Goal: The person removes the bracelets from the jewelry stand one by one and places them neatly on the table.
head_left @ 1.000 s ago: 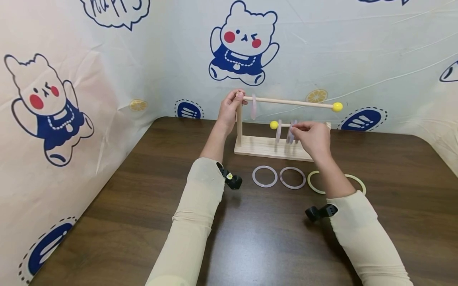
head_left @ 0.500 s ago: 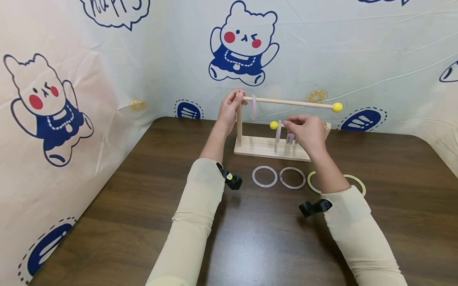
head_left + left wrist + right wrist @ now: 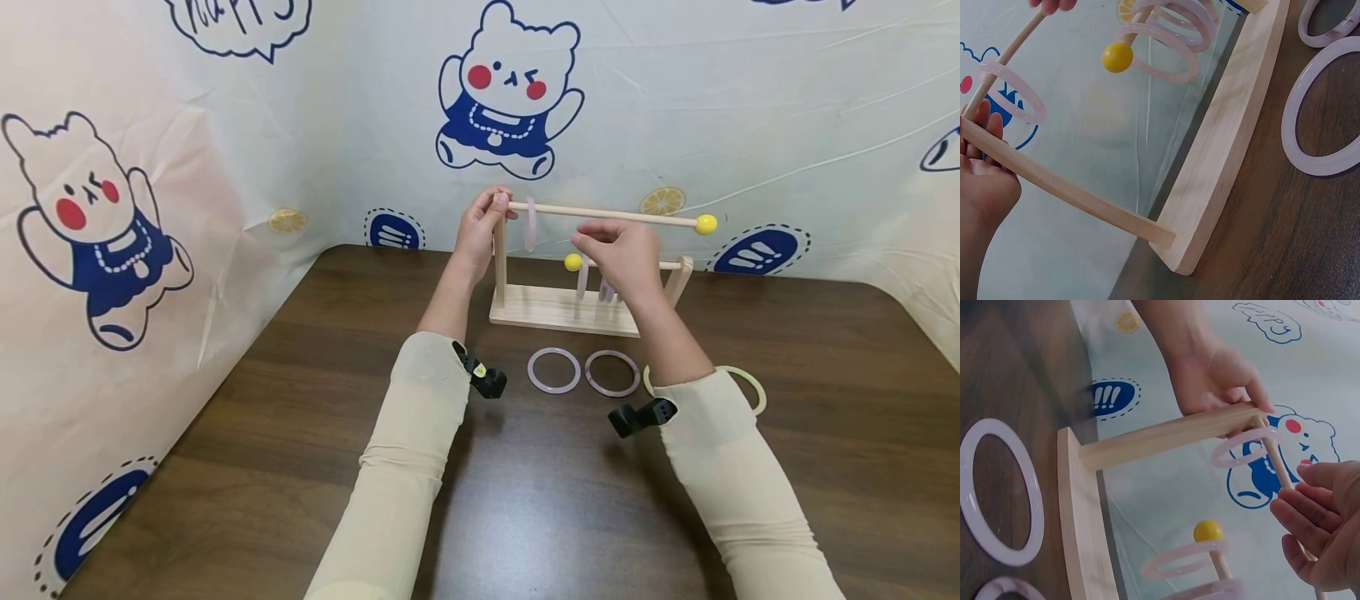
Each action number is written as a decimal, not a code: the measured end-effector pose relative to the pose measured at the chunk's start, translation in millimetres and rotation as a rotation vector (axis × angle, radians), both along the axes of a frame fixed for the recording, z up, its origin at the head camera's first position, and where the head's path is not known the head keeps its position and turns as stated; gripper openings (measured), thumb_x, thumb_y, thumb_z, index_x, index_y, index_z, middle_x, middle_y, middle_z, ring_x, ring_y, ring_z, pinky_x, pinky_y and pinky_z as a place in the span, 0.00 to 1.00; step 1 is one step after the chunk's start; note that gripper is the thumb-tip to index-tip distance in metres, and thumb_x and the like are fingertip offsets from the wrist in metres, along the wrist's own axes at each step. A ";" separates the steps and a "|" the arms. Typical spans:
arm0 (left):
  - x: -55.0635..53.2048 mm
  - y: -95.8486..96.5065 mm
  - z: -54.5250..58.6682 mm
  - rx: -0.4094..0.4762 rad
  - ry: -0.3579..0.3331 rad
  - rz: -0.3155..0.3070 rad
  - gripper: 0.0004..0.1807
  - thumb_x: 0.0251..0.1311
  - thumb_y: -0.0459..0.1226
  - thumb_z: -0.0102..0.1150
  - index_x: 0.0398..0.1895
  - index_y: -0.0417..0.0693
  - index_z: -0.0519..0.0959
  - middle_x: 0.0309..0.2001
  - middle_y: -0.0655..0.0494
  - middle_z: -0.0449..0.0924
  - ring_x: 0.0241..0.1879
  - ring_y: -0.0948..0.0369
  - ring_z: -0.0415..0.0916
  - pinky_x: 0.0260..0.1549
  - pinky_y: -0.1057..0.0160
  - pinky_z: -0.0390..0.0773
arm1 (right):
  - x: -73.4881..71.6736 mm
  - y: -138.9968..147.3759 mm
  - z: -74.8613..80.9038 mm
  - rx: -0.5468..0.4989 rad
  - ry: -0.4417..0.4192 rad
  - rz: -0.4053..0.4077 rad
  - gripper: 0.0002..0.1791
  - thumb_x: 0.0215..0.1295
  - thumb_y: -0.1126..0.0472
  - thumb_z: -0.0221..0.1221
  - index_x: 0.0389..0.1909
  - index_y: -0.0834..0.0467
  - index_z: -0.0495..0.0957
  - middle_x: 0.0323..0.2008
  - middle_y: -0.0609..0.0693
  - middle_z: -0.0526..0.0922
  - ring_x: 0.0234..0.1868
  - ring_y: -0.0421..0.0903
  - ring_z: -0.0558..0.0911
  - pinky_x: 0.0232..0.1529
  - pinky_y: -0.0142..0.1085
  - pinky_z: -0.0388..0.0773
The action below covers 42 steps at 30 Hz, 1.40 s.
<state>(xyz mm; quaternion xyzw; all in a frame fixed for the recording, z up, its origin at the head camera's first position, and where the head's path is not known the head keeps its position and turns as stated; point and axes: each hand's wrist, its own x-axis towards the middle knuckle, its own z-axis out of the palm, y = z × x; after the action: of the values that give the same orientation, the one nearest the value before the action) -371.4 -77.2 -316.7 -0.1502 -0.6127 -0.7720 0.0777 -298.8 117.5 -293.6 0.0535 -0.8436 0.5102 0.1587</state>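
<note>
My left hand (image 3: pixel 477 229) grips the top of the left post (image 3: pixel 501 267) of a wooden bangle stand (image 3: pixel 558 310). A pale pink bangle (image 3: pixel 1030 100) hangs on the upper rod (image 3: pixel 615 213), close to that post. My right hand (image 3: pixel 626 254) is just below the upper rod, around its middle; in the right wrist view its fingers (image 3: pixel 1310 515) are loosely bent beside the rod and hold nothing. Under it, several pale bangles (image 3: pixel 582 282) hang on the shorter lower rod (image 3: pixel 1219 565), partly hidden by the right hand.
Two lilac bangles (image 3: pixel 554 392) lie flat on the brown table (image 3: pixel 525 500) before the stand. Two yellow-green bangles (image 3: pixel 762 396) lie to their right, partly covered by the right forearm. Yellow balls (image 3: pixel 706 224) cap both rods. A patterned cloth (image 3: pixel 360 108) hangs behind.
My right hand has left the bangles on the lower rod and moved up and left to the upper rod. The left hand stays on the post.
</note>
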 end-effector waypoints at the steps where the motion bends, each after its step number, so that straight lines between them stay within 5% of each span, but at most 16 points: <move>1: 0.4 0.5 0.2 -0.003 0.001 0.000 0.18 0.69 0.38 0.45 0.51 0.28 0.66 0.34 0.60 0.72 0.36 0.62 0.71 0.49 0.66 0.62 | -1.4 -1.8 0.1 -0.007 0.001 0.005 0.15 0.57 0.56 0.64 0.41 0.62 0.83 0.37 0.55 0.84 0.38 0.43 0.81 0.34 0.28 0.73; 9: 0.6 1.8 0.7 0.006 -0.011 0.007 0.09 0.68 0.38 0.46 0.42 0.41 0.72 0.35 0.59 0.73 0.37 0.61 0.72 0.50 0.61 0.62 | -9.9 -23.3 -0.8 -0.049 -0.003 0.056 0.15 0.56 0.59 0.64 0.42 0.63 0.82 0.40 0.57 0.83 0.42 0.47 0.81 0.38 0.32 0.74; 18: 2.0 0.9 0.5 0.004 -0.022 0.007 0.07 0.68 0.39 0.47 0.40 0.45 0.73 0.37 0.59 0.71 0.39 0.61 0.71 0.49 0.62 0.63 | -13.8 -44.7 -3.8 0.001 0.005 0.101 0.17 0.56 0.60 0.65 0.44 0.64 0.81 0.40 0.57 0.83 0.42 0.48 0.82 0.40 0.36 0.76; 25: 1.6 1.5 0.2 0.015 -0.008 0.008 0.17 0.68 0.38 0.46 0.49 0.30 0.67 0.35 0.60 0.72 0.37 0.61 0.71 0.56 0.53 0.59 | -17.3 -50.1 -3.9 -0.006 -0.031 0.089 0.16 0.56 0.59 0.64 0.44 0.63 0.81 0.40 0.56 0.83 0.43 0.48 0.82 0.42 0.39 0.75; 36: -0.2 1.7 0.6 0.021 -0.020 0.009 0.06 0.68 0.38 0.47 0.39 0.47 0.74 0.36 0.60 0.72 0.38 0.61 0.71 0.47 0.63 0.64 | -19.6 -56.4 -1.7 -0.029 -0.030 0.058 0.13 0.57 0.61 0.63 0.42 0.63 0.82 0.39 0.55 0.83 0.41 0.47 0.82 0.39 0.36 0.75; 42: 0.9 1.5 1.1 0.029 -0.017 0.012 0.06 0.68 0.36 0.47 0.39 0.44 0.73 0.35 0.59 0.72 0.36 0.60 0.71 0.54 0.56 0.61 | -18.9 -57.2 -1.3 -0.057 -0.051 0.049 0.13 0.57 0.61 0.63 0.42 0.63 0.82 0.38 0.56 0.83 0.41 0.47 0.82 0.38 0.35 0.74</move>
<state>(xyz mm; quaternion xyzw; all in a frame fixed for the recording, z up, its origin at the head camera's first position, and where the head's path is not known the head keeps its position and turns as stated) -370.6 -75.7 -315.6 -0.1389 -0.6027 -0.7818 0.0792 -317.8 60.2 -294.9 0.0566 -0.8309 0.5390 0.1262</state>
